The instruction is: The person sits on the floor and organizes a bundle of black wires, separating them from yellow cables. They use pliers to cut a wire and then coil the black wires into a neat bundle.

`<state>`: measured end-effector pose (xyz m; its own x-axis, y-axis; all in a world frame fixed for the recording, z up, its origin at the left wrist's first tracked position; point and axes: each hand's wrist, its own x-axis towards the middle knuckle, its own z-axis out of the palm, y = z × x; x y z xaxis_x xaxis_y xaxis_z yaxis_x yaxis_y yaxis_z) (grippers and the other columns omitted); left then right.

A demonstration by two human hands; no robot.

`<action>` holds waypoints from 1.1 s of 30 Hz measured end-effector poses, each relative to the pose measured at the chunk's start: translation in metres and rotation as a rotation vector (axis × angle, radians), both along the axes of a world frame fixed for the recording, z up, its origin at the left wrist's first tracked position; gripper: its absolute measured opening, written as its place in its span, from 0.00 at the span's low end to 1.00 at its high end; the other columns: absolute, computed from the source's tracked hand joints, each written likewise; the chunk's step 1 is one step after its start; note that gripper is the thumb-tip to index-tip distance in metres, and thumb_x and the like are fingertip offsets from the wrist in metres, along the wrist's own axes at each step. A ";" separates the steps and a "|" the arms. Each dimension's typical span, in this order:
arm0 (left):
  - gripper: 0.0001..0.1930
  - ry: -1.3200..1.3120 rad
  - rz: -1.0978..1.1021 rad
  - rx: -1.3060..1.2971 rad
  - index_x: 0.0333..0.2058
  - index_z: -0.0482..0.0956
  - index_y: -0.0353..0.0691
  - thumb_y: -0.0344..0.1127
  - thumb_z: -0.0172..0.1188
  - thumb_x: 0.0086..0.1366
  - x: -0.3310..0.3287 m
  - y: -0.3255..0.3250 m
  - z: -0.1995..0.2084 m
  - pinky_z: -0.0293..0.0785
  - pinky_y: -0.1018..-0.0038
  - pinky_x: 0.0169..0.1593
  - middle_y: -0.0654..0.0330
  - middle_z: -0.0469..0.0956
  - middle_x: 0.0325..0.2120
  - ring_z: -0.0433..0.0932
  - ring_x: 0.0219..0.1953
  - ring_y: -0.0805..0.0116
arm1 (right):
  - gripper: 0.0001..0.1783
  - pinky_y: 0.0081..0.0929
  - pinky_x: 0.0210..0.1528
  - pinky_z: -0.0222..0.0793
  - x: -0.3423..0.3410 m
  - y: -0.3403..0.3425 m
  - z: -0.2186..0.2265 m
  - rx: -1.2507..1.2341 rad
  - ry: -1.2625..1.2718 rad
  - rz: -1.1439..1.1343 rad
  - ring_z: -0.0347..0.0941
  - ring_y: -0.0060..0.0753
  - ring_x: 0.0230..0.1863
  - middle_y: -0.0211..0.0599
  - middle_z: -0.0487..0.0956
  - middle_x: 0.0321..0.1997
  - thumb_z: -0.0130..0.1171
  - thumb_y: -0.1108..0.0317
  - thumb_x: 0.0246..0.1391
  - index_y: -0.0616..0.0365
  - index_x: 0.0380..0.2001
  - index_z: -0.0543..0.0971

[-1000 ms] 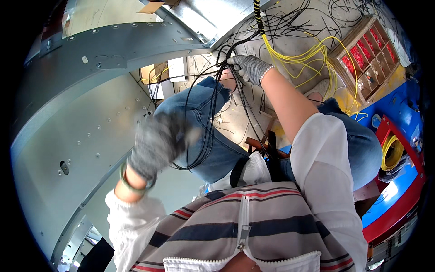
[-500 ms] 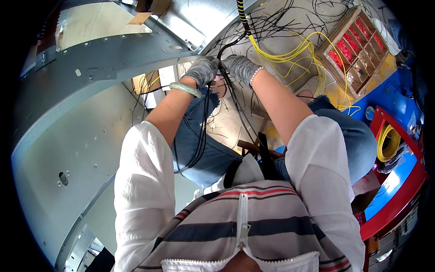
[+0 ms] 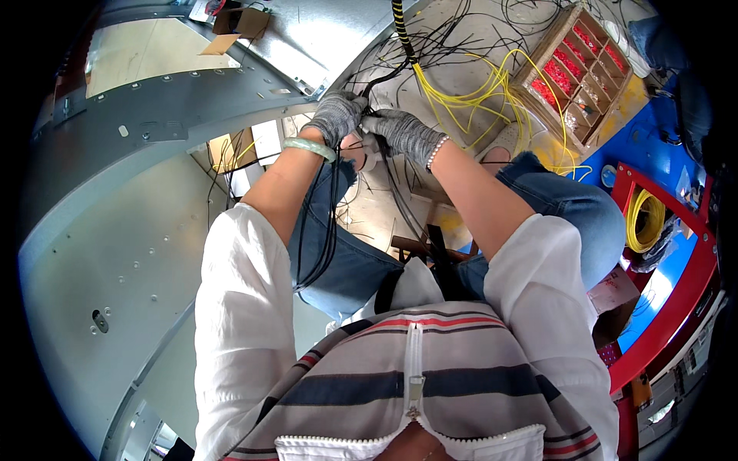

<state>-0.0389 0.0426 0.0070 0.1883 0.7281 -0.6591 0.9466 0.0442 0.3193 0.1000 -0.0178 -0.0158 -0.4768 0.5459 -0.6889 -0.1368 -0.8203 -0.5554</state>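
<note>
My left hand, in a grey knitted glove, is closed around a bundle of black cables. Just to its right and a little nearer, my gloved right hand pinches the same cables, its fingertips almost touching the left hand. Fingers partly hide the exact grip. Upward from the hands, the bundle runs into a sleeve with black and yellow bands. There, yellow cables branch off to the right. Loose black strands hang below my left hand over my jeans, and others dangle between my knees.
A curved grey metal frame stands at the left. On the far right sits a divided wooden tray holding small red parts. Nearer is a red-framed stand with a yellow cable coil. An open cardboard box lies at the far left.
My right hand has drawn slightly nearer and away from my left, its fingers now pointing left at the cables. The view has shifted a little, so surroundings sit further left.
</note>
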 end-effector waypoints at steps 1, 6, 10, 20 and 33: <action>0.19 0.020 -0.006 0.022 0.35 0.76 0.35 0.44 0.44 0.60 0.003 0.000 0.001 0.68 0.66 0.43 0.45 0.75 0.34 0.73 0.39 0.50 | 0.13 0.20 0.26 0.69 0.007 -0.001 -0.001 0.017 0.049 0.061 0.70 0.23 0.24 0.32 0.75 0.26 0.51 0.62 0.50 0.59 0.35 0.74; 0.17 -0.083 -0.147 0.096 0.37 0.76 0.38 0.45 0.46 0.61 0.000 0.014 0.008 0.67 0.71 0.40 0.51 0.77 0.28 0.74 0.32 0.60 | 0.12 0.16 0.23 0.67 0.088 -0.003 0.050 0.500 -0.197 0.484 0.65 0.20 0.26 0.29 0.72 0.31 0.48 0.64 0.51 0.56 0.37 0.75; 0.15 -0.272 -0.114 0.117 0.25 0.75 0.39 0.44 0.48 0.61 0.006 0.022 0.007 0.61 0.74 0.22 0.63 0.68 0.13 0.64 0.16 0.70 | 0.10 0.20 0.24 0.69 0.181 -0.021 0.096 0.608 -0.417 0.543 0.68 0.23 0.27 0.31 0.72 0.33 0.48 0.71 0.49 0.57 0.36 0.74; 0.14 -0.371 0.373 -0.076 0.19 0.70 0.45 0.46 0.55 0.58 0.020 0.018 0.018 0.51 0.78 0.14 0.69 0.61 0.10 0.56 0.10 0.76 | 0.22 0.14 0.16 0.60 0.324 -0.089 0.233 0.302 -0.849 0.252 0.62 0.17 0.11 0.23 0.62 0.10 0.49 0.48 0.53 0.58 0.28 0.72; 0.13 -0.296 0.423 -0.146 0.23 0.75 0.44 0.44 0.52 0.59 -0.008 0.029 0.000 0.57 0.74 0.15 0.66 0.66 0.11 0.60 0.10 0.71 | 0.12 0.23 0.26 0.65 0.279 -0.249 0.380 0.723 -1.007 0.200 0.68 0.27 0.21 0.35 0.73 0.21 0.50 0.62 0.53 0.61 0.27 0.75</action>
<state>-0.0465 0.0718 0.0074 0.0917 0.6856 -0.7222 0.7070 0.4659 0.5321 0.3790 -0.2665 0.3641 -0.0317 0.9290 -0.3688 0.7000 -0.2428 -0.6716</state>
